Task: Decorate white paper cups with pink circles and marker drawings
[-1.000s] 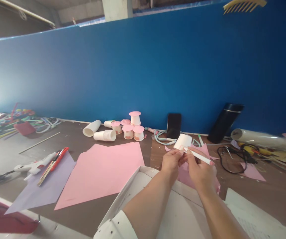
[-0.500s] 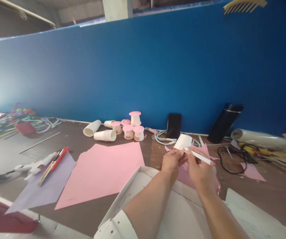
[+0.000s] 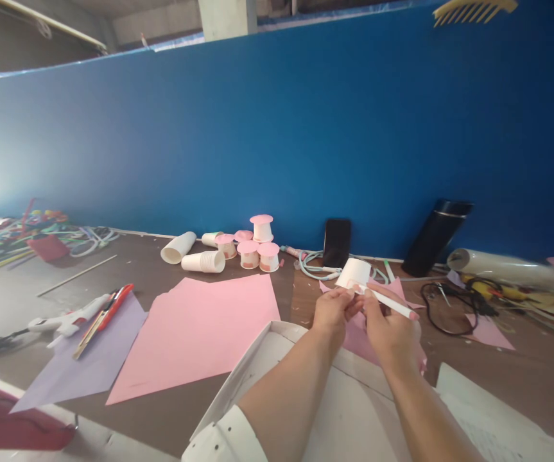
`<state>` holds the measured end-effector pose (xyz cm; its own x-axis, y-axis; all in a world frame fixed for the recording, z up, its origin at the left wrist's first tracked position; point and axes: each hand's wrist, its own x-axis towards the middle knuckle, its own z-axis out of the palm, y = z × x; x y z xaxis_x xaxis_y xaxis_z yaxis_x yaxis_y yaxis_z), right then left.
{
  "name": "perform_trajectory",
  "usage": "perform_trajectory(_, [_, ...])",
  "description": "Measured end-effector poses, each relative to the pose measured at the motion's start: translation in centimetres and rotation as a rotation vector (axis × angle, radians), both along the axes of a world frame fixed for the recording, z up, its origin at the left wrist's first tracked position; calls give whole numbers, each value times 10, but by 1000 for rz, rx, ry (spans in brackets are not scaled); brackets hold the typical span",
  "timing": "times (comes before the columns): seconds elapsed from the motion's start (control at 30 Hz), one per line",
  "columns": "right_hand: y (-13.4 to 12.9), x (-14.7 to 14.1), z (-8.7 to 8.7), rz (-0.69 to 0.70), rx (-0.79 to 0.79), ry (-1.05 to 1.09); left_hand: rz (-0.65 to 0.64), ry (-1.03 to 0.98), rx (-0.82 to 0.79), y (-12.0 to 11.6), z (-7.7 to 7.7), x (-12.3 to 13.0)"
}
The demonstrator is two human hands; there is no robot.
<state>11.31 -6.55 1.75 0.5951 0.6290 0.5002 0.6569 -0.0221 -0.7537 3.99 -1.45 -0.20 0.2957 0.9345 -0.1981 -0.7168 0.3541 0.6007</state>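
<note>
My left hand (image 3: 332,313) grips a white paper cup (image 3: 354,273) by its lower rim, the cup turned base up. In my right hand (image 3: 389,330) is a white marker (image 3: 392,301) with a pink end, its tip against the side of the cup, where faint pink marks show. Pink paper (image 3: 361,337) lies under both hands. To the left stands a group of small upturned cups (image 3: 250,256) topped with pink paper discs. Beside them lie a stack of white paper cups (image 3: 203,262) and a larger white cup (image 3: 179,248).
A pink sheet (image 3: 209,327) and a purple sheet (image 3: 88,372) with a red box cutter (image 3: 108,314) and a glue gun (image 3: 67,321) lie left. A phone (image 3: 337,242) and black bottle (image 3: 436,237) stand at the blue partition (image 3: 277,128). Cables (image 3: 450,311) lie right.
The marker in my right hand has shifted very slightly to the right along the cup's side. My left hand holds the cup almost unmoved.
</note>
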Motion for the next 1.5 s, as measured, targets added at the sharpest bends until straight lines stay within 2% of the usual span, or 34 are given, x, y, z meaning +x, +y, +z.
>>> perform_trajectory(0.6, [-1,1,3,-8,-24,15,3,-59,-54,0,3,-3])
perform_trajectory(1.03, [-3,0,3,11,-73,21,-8,19,-44,2,0,-3])
perform_trajectory(1.27, [-3,-2,5,62,-30,3,-7,15,-47,2,2,-3])
perform_trajectory(1.5, [-4,-3,4,53,-60,-13,-13,2,-34,1,0,-3])
